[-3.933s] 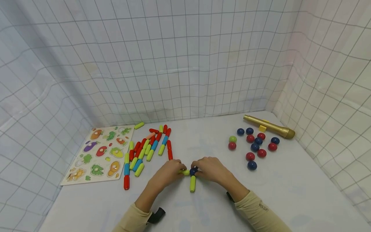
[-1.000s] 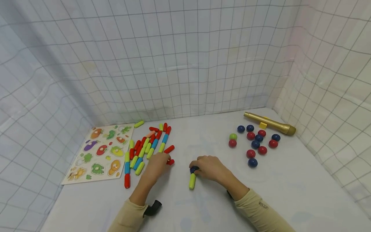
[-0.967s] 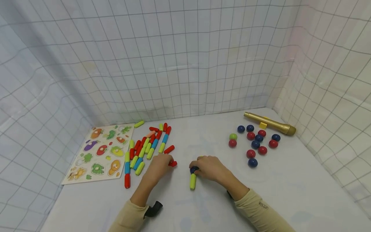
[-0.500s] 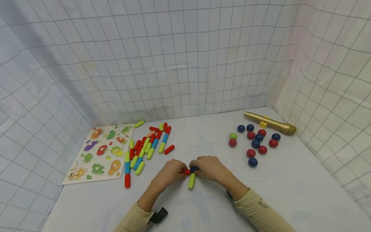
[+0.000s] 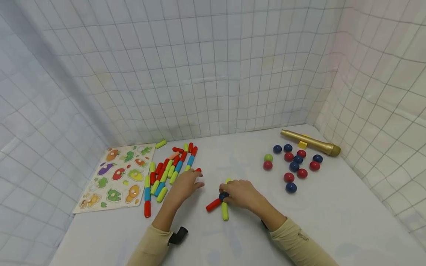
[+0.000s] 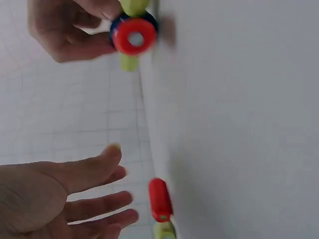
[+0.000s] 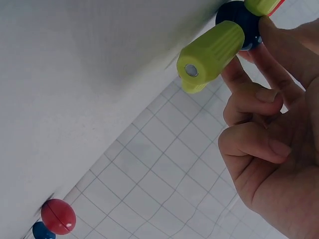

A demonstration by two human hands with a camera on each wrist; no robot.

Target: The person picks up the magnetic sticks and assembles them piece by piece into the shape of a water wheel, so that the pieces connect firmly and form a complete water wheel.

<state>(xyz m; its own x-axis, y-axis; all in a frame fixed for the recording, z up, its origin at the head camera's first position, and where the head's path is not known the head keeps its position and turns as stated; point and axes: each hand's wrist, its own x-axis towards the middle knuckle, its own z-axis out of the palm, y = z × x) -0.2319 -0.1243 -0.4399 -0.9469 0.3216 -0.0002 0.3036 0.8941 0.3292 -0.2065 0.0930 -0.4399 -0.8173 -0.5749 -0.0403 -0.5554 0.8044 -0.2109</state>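
On the white table my right hand [image 5: 237,193] pinches a dark blue ball [image 5: 223,195] with its fingertips [image 7: 259,94]. Three sticks join at that ball: a red stick [image 5: 213,205] to the lower left, a yellow-green stick [image 5: 225,211] toward me, and another yellow-green stick [image 5: 227,181] behind it. The left wrist view shows the red stick's end [image 6: 133,36] head on. My left hand [image 5: 193,183] hovers with straight fingers [image 6: 84,172] and holds nothing. It is beside a loose red stick [image 5: 198,170] at the edge of the stick pile [image 5: 168,171].
A vegetable puzzle board [image 5: 118,175] lies at the left. Several red, blue and green balls [image 5: 294,166] sit at the right, and a gold microphone [image 5: 311,143] lies behind them. Gridded cloth walls [image 5: 213,74] enclose the table.
My left hand brought a red stick to the blue ball, let it go there, and moved back left toward the pile. The right hand stayed on the ball.
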